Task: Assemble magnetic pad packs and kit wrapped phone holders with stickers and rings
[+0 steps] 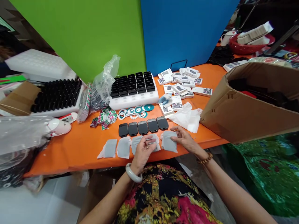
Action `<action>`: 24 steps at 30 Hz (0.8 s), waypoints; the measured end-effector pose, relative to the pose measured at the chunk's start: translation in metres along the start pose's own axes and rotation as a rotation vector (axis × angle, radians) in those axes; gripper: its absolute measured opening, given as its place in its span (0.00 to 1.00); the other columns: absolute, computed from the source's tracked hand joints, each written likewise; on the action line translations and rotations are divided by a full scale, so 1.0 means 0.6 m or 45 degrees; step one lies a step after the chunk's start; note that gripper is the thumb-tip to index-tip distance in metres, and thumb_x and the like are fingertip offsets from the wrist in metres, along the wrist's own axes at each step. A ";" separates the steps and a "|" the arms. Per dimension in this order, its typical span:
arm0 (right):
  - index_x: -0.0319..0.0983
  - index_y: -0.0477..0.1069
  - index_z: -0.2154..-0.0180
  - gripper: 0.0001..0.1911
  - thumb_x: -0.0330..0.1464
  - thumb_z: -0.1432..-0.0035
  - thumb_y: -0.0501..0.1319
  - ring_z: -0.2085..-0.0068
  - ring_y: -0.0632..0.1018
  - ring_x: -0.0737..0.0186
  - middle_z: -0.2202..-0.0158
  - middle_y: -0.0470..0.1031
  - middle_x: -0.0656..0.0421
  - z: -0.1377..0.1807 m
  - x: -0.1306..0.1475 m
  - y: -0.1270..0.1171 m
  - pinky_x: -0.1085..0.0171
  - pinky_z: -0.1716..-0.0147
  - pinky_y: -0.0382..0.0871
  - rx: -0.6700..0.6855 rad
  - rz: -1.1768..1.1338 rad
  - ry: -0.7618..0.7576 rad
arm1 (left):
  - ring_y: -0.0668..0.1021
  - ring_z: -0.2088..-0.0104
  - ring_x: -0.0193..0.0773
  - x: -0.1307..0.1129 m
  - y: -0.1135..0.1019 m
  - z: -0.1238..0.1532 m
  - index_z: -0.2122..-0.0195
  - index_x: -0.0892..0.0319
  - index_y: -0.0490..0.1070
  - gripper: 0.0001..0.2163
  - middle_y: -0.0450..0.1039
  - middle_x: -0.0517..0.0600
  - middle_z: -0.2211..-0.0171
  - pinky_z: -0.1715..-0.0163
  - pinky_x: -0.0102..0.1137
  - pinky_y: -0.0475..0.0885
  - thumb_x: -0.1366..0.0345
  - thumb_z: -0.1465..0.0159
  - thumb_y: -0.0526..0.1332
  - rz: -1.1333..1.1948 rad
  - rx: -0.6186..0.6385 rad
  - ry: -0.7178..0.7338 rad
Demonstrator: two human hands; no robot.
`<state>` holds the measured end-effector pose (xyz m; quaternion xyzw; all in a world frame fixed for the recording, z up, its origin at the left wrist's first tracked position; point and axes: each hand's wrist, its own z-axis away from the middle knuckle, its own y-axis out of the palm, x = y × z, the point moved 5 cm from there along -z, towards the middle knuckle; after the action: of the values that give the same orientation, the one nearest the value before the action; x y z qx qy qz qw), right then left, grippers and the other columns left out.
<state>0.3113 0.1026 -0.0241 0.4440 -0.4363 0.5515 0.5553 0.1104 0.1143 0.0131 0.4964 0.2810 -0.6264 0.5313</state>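
A row of flat packets in thin whitish paper (123, 147) lies along the front of the orange table. My left hand (143, 151) is over the middle of this row, thumb and fingers closed on the paper of one packet (157, 143), which they partly cover. At the right end, my right hand (185, 140) grips the right edge of another paper-wrapped packet (169, 141) between thumb and fingers. Just behind the packets, several black, glossy, rounded-square devices (143, 127) form a row of their own. Loose whitish paper sheets (188, 118) lie beyond my right hand.
Behind are a white foam tray (135, 101) of black pieces, round stickers (137, 110), small printed cards (105, 117) and a pile of white boxes (181, 82). An open cardboard box (245, 112) stands at right. Another filled foam tray (80, 93) sits left, near a white mouse-shaped object (59, 127).
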 end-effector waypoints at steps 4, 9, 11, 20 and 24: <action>0.41 0.63 0.62 0.12 0.35 0.50 0.59 0.68 0.70 0.63 0.67 0.68 0.61 -0.023 0.015 -0.009 0.64 0.70 0.65 0.032 0.448 -0.111 | 0.76 0.52 0.42 -0.055 -0.119 0.008 0.56 0.59 0.68 0.19 0.74 0.56 0.54 0.49 0.38 0.69 0.55 0.44 0.64 -0.368 -0.370 0.354; 0.40 0.65 0.59 0.11 0.32 0.47 0.55 0.66 0.72 0.59 0.64 0.70 0.57 -0.028 0.000 -0.004 0.60 0.66 0.67 0.015 0.848 -0.254 | 0.71 0.45 0.50 -0.083 -0.297 0.024 0.50 0.61 0.67 0.22 0.70 0.61 0.47 0.45 0.46 0.65 0.54 0.42 0.59 -1.109 -0.890 0.346; 0.40 0.65 0.58 0.11 0.32 0.45 0.54 0.64 0.72 0.58 0.62 0.70 0.55 -0.025 -0.004 -0.003 0.58 0.64 0.68 -0.021 0.947 -0.335 | 0.68 0.42 0.52 -0.069 -0.339 0.023 0.49 0.62 0.68 0.23 0.68 0.62 0.45 0.42 0.47 0.62 0.55 0.43 0.60 -1.348 -0.897 0.289; 0.39 0.68 0.49 0.18 0.40 0.37 0.53 0.49 0.69 0.46 0.49 0.69 0.46 0.007 0.026 0.058 0.47 0.53 0.64 -0.231 1.363 -0.676 | 0.64 0.40 0.59 0.017 -0.307 0.024 0.42 0.56 0.65 0.27 0.57 0.62 0.37 0.45 0.51 0.62 0.53 0.42 0.61 -1.706 -0.762 0.079; 0.40 0.65 0.45 0.27 0.47 0.41 0.57 0.42 0.63 0.42 0.44 0.66 0.47 0.016 0.026 0.120 0.44 0.46 0.58 -0.040 1.411 -0.827 | 0.62 0.40 0.64 0.021 -0.270 0.027 0.41 0.54 0.66 0.28 0.53 0.64 0.36 0.48 0.55 0.63 0.50 0.41 0.61 -1.751 -0.829 0.038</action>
<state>0.2397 0.0968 -0.0058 0.2890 -0.7551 0.5875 0.0338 -0.0472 0.1404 -0.0215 0.0362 0.7048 -0.6951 0.1372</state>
